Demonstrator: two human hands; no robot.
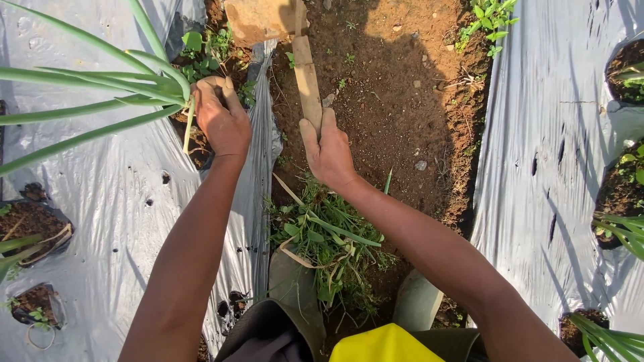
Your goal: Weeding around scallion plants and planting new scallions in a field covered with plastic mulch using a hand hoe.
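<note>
Between the silver plastic sheets (550, 134) I stand in the soil furrow (382, 100), weeding around the green onion plant (94, 87). My left hand (220, 119) has its fingers closed on the stalks at their base, and my right hand (327, 153) grips the wooden hoe handle (307, 79). I judge the next move needs a careful stroke of the blade (258, 20), clear of the stalks.
</note>
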